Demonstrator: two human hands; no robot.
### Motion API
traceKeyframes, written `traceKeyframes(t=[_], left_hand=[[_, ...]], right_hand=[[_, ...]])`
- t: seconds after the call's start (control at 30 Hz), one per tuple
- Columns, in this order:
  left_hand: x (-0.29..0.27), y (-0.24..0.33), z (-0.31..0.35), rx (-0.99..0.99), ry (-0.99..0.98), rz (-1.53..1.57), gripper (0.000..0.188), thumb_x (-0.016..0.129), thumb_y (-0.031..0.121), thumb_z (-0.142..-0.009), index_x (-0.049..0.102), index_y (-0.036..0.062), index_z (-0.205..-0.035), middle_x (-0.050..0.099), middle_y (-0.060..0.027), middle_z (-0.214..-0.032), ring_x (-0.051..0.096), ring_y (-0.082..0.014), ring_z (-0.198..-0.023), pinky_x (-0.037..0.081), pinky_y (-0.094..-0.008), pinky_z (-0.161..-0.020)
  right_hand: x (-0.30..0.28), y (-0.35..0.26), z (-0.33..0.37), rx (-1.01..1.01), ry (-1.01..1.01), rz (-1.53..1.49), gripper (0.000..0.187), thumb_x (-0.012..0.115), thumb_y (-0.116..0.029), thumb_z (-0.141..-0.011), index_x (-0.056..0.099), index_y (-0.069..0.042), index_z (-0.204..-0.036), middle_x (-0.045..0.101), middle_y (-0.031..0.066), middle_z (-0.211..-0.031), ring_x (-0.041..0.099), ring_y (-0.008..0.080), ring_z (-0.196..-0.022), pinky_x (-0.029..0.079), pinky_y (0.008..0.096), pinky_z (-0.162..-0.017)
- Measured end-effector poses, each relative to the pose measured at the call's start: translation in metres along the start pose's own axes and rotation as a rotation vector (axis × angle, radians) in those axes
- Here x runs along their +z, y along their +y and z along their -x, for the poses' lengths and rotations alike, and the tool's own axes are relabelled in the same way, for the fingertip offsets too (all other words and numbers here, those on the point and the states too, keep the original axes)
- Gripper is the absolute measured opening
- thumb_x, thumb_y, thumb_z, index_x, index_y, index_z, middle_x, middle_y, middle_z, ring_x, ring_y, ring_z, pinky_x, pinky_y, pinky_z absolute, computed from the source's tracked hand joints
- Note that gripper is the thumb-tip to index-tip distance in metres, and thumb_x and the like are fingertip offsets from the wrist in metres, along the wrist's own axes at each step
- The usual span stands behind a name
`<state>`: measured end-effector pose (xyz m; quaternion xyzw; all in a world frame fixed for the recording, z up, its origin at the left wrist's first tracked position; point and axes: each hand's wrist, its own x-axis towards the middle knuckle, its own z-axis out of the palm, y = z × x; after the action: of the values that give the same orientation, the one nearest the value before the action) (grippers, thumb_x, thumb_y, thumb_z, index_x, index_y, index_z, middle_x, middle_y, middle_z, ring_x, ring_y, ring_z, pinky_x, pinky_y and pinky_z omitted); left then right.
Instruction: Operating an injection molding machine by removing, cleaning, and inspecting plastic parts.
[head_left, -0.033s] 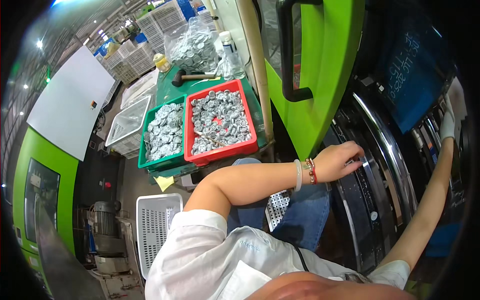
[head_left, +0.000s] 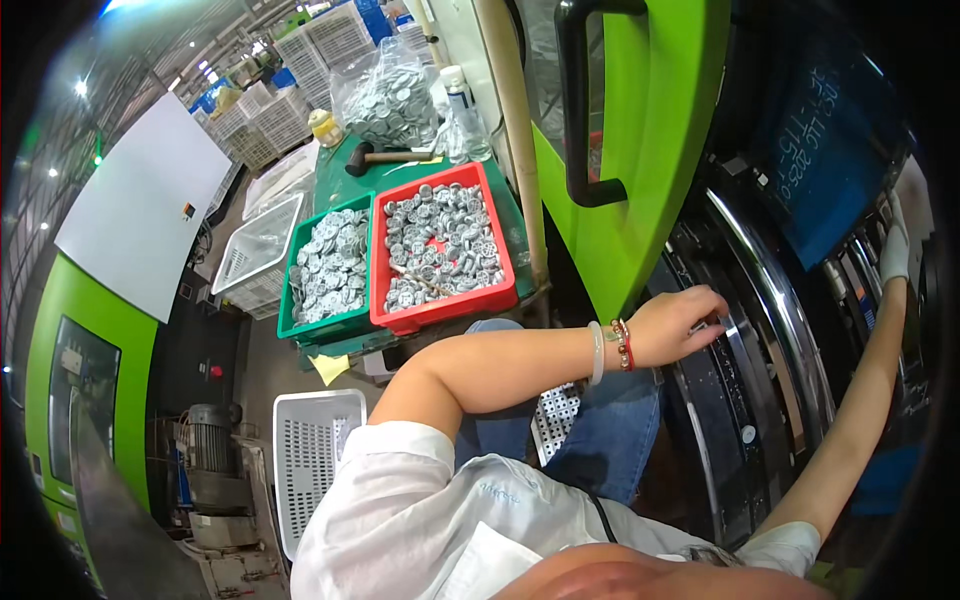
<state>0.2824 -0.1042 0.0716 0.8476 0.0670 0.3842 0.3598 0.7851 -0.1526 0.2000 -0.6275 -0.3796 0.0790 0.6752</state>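
My left hand point(head_left: 682, 326) is at the near edge of the green machine's opening, its fingers curled in a loose pinch. Whatever sits between thumb and fingers is too small to make out. A pale bangle and a beaded bracelet circle that wrist. Far to the right, my right hand point(head_left: 897, 245), in a white glove, reaches into the machine beside a blue plate point(head_left: 805, 160) with handwriting. Its fingers blur into the dark rim, so their grip is unclear. Between my arms run the machine's shiny metal bars point(head_left: 775, 290).
Left of the green door point(head_left: 640, 150) with its black handle point(head_left: 577, 110), a green table holds a red tray point(head_left: 410, 318) and a green tray point(head_left: 325, 327) full of grey round parts. Behind them lie a mallet point(head_left: 385, 157) and a bag of parts point(head_left: 390, 105). A white basket point(head_left: 318, 400) stands below.
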Motion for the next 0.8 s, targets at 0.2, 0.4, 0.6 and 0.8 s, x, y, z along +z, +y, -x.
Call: traceKeyframes(t=[0.2, 0.4, 0.6, 0.8], left_hand=[[-0.006, -0.002, 0.001, 0.006, -0.025, -0.015, 0.022, 0.068, 0.014, -0.086, 0.06, 0.0066, -0.104, 0.062, -0.0093, -0.09, 0.066, -0.0253, -0.082, 0.053, -0.0348, -0.07], [-0.005, -0.001, 0.001, -0.045, -0.043, -0.1, 0.022, 0.068, 0.018, -0.087, 0.062, 0.007, -0.105, 0.065, -0.0125, -0.097, 0.066, -0.028, -0.088, 0.054, -0.0359, -0.075], [0.005, -0.001, -0.002, -0.087, -0.026, -0.027, 0.019, 0.07, 0.01, -0.087, 0.064, 0.0042, -0.104, 0.067, -0.0124, -0.095, 0.068, -0.0252, -0.084, 0.053, -0.0318, -0.071], [0.001, 0.007, -0.005, -0.386, 0.027, 0.216, 0.017, 0.061, 0.013, -0.095, 0.058, 0.0036, -0.109, 0.062, -0.0046, -0.084, 0.057, -0.009, -0.07, 0.046, -0.0229, -0.056]], right_hand=[[-0.006, 0.009, -0.003, 0.094, -0.055, -0.113, 0.062, 0.032, -0.053, -0.1, 0.036, -0.016, -0.15, 0.031, 0.005, -0.157, 0.022, 0.0226, -0.147, 0.012, 0.0439, -0.118], [0.002, -0.025, 0.029, 0.008, -0.188, -0.185, 0.069, 0.027, -0.06, -0.099, 0.036, -0.014, -0.149, 0.034, 0.0058, -0.155, 0.02, 0.0235, -0.147, 0.011, 0.046, -0.118], [0.007, -0.059, 0.046, 0.178, -0.093, -0.075, 0.074, 0.046, -0.067, -0.089, 0.046, -0.016, -0.142, 0.04, 0.0089, -0.15, 0.028, 0.0315, -0.14, 0.014, 0.0584, -0.111], [0.067, -0.096, 0.13, 0.138, 0.148, -0.054, 0.048, 0.053, -0.038, -0.096, 0.063, 0.004, -0.114, 0.068, 0.0123, -0.106, 0.063, 0.0221, -0.101, 0.047, 0.03, -0.089]])
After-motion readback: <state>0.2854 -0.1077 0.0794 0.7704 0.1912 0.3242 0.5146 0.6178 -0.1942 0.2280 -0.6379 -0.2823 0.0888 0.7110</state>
